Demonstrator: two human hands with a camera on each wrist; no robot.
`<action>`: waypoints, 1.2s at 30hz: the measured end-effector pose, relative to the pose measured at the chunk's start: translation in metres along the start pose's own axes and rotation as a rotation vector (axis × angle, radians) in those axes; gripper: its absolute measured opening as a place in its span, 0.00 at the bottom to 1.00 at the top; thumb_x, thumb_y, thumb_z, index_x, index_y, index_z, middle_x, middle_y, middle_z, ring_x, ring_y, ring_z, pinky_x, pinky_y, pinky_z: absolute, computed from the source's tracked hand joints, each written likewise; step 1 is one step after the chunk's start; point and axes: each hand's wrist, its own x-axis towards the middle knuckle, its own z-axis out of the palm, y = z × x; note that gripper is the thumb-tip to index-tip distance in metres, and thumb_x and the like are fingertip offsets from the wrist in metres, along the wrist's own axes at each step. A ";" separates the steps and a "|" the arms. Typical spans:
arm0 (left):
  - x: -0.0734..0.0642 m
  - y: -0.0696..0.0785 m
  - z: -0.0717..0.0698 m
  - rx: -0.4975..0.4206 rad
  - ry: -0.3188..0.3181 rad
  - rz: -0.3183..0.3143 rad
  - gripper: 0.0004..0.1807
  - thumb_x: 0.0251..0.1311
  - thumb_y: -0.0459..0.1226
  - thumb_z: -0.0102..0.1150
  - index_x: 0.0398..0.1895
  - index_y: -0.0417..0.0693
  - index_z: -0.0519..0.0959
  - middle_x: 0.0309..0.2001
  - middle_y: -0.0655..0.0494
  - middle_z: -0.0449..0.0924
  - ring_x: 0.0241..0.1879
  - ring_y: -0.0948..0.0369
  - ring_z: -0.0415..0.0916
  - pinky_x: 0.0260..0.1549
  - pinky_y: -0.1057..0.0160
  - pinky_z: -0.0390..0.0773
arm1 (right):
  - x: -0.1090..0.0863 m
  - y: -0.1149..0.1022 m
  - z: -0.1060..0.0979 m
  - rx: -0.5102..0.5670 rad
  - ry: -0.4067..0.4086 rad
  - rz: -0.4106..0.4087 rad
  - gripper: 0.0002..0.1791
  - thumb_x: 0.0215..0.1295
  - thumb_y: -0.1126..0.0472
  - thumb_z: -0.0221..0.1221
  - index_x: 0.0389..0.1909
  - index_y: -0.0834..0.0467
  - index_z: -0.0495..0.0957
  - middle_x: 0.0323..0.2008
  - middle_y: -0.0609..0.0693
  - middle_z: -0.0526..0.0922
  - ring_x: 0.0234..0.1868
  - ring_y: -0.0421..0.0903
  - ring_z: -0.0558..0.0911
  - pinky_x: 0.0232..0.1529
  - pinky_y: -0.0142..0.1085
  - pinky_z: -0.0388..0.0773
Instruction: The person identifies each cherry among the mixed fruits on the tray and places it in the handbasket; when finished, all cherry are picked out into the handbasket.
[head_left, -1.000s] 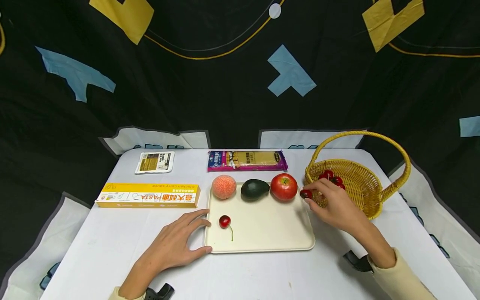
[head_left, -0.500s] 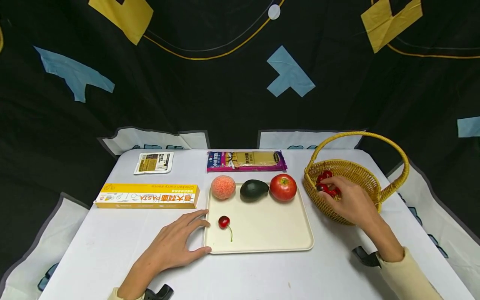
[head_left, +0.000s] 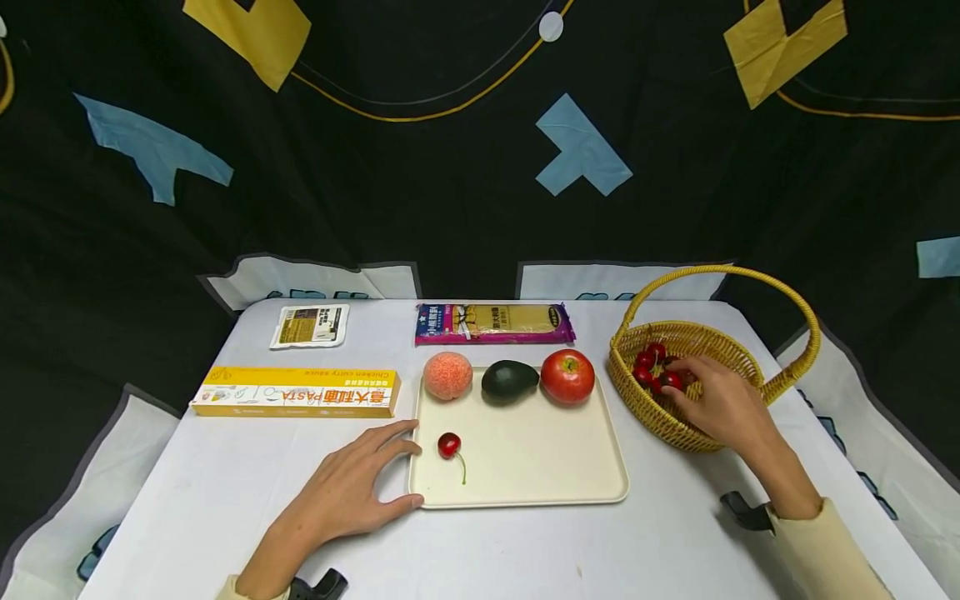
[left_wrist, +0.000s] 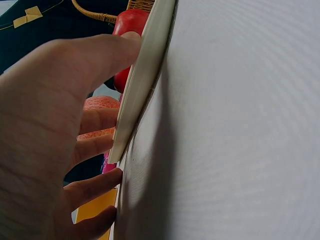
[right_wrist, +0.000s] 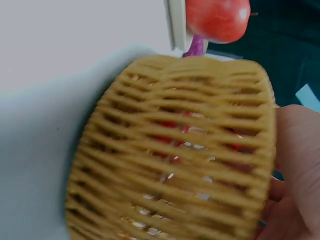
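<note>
In the head view, my left hand (head_left: pixel 345 487) rests at the left side of a cream tray (head_left: pixel 532 458), its spread fingers and thumb touching the rim. One stemmed cherry (head_left: pixel 449 445) lies on the tray close to these fingers. Along its far side sit a peach-like pink fruit (head_left: pixel 447 375), an avocado (head_left: pixel 510 382) and a red apple (head_left: pixel 567 376). My right hand (head_left: pixel 723 408) reaches into a yellow wicker basket (head_left: pixel 731 354), thumb and forefinger apart on either side of a cherry (head_left: pixel 671 381). Several cherries lie there; the right wrist view shows mostly the basket's woven wall (right_wrist: pixel 175 190).
A yellow-and-white pasta box (head_left: pixel 296 392) lies left of the tray, with a small white pouch (head_left: pixel 310 325) behind it. Behind the fruit is a purple noodle packet (head_left: pixel 495 323). The basket's tall handle (head_left: pixel 806 333) arches above its opening.
My right hand carried a cherry from beside the tray into the basket, then shifted right, leaving a cherry near the basket's left side. My left hand and the tray stayed put.
</note>
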 end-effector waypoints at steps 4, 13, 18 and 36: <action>0.000 -0.001 0.000 0.004 0.009 0.005 0.28 0.57 0.64 0.74 0.57 0.67 0.83 0.78 0.64 0.70 0.75 0.55 0.71 0.58 0.45 0.82 | 0.002 0.008 0.003 -0.003 -0.030 0.022 0.22 0.65 0.58 0.76 0.56 0.63 0.85 0.47 0.65 0.87 0.43 0.62 0.86 0.41 0.60 0.86; -0.002 -0.002 0.001 -0.007 0.017 0.005 0.29 0.56 0.65 0.75 0.57 0.68 0.83 0.78 0.66 0.70 0.75 0.56 0.71 0.59 0.45 0.81 | 0.005 0.022 0.009 0.002 -0.073 0.043 0.19 0.66 0.58 0.75 0.53 0.63 0.85 0.45 0.63 0.88 0.43 0.60 0.86 0.43 0.60 0.85; -0.002 -0.001 0.001 -0.009 0.020 0.004 0.29 0.56 0.65 0.75 0.57 0.68 0.83 0.78 0.66 0.70 0.75 0.55 0.71 0.59 0.44 0.81 | 0.005 0.027 0.011 -0.005 -0.099 0.048 0.19 0.66 0.58 0.75 0.52 0.63 0.85 0.45 0.63 0.87 0.41 0.57 0.84 0.40 0.57 0.84; -0.001 -0.001 0.001 -0.008 0.014 -0.001 0.29 0.56 0.65 0.75 0.57 0.69 0.83 0.78 0.66 0.70 0.75 0.56 0.71 0.59 0.44 0.81 | 0.008 0.035 0.015 -0.003 -0.155 0.032 0.19 0.64 0.58 0.76 0.51 0.62 0.86 0.42 0.61 0.88 0.41 0.57 0.85 0.39 0.57 0.84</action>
